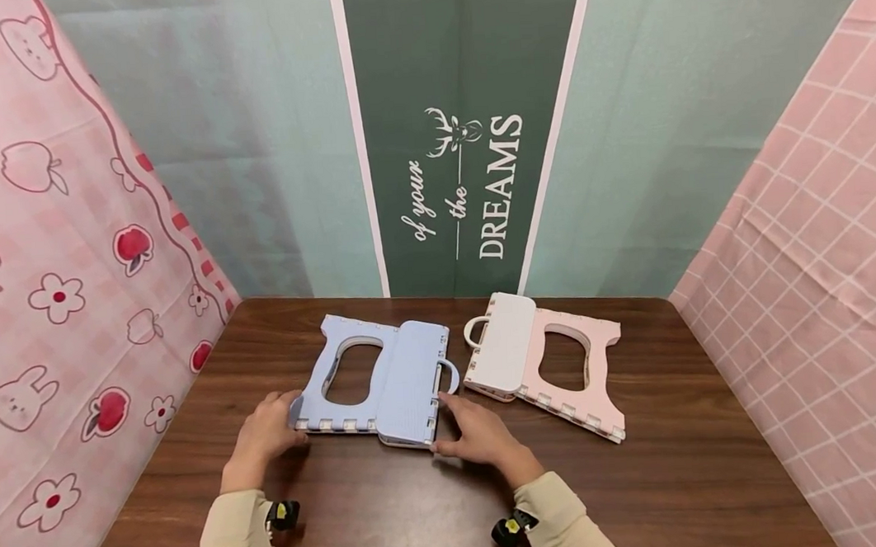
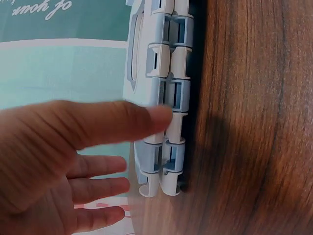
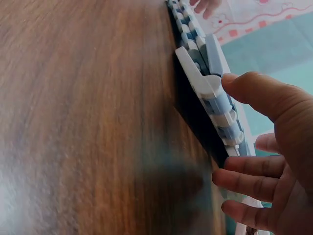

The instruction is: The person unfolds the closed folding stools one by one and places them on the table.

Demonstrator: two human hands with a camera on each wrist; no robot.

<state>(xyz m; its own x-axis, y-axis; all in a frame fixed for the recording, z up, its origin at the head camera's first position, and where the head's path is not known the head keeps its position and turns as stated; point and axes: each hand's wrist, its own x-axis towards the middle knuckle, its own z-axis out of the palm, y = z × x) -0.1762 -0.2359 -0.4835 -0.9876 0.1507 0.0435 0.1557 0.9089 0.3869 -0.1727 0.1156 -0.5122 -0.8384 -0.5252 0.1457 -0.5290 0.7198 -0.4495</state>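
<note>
A blue folding stool lies folded flat on the wooden table, its handle pointing right. My left hand is at its lower left corner; in the left wrist view the thumb of that hand lies over the hinged edge, the other fingers apart and relaxed. At the stool's right end, near the handle, is my right hand. The right wrist view has this hand with thumb at the stool's corner and fingers loosely extended; whether it touches is unclear.
A folded pink and white stool lies just right of the blue one, its handle facing left. Both are toward the back of the brown table. Green printed cloth hangs behind, with pink cloths on both sides.
</note>
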